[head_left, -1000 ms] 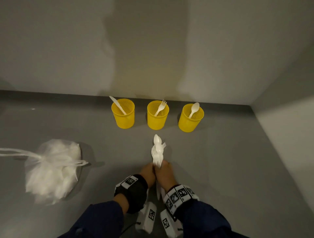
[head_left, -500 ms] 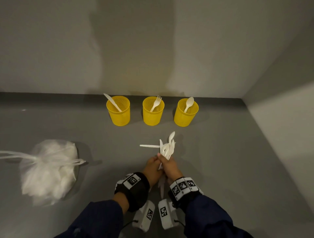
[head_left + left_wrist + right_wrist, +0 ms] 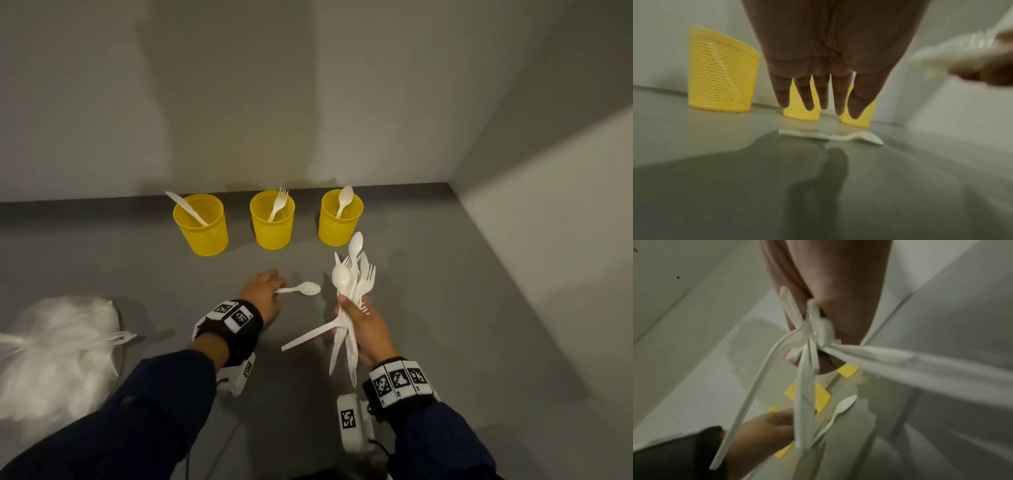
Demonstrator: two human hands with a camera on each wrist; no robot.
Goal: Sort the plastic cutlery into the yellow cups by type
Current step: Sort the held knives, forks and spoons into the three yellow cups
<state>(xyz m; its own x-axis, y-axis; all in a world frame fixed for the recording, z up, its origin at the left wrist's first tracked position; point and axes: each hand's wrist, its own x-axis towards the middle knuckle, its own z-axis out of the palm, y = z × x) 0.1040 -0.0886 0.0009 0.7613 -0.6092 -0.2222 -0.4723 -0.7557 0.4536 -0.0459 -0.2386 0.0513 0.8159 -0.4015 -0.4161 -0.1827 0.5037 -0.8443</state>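
While both hands work in front of the cups, the scene reads as follows.
Landmark: middle yellow cup [image 3: 272, 219], standing on the grey desk [image 3: 462, 325] with one white fork in it.
Left yellow cup [image 3: 201, 224]: just left of the middle cup, holding one knife that leans over its rim.
Right yellow cup [image 3: 340, 217]: just right of the middle cup, holding one spoon.
Loose spoon [image 3: 301, 288]: lying flat on the desk in front of the middle cup, bowl pointing right, handle toward the left hand.
Left hand [image 3: 262, 296]: in front of the middle cup, fingers straight and slightly spread, hovering low over the spoon's handle end; the wrist view shows a gap between fingertips and spoon.
Right hand [image 3: 363, 329]: in front of and to the right of the middle cup, fingers curled round a bundle of cutlery [image 3: 349, 291].
Bundle: spoons, forks and knives fanned upward, handles sticking out below the hand.
White plastic bag [image 3: 54, 356]: well to the left of the middle cup, nearer the person, blurred.
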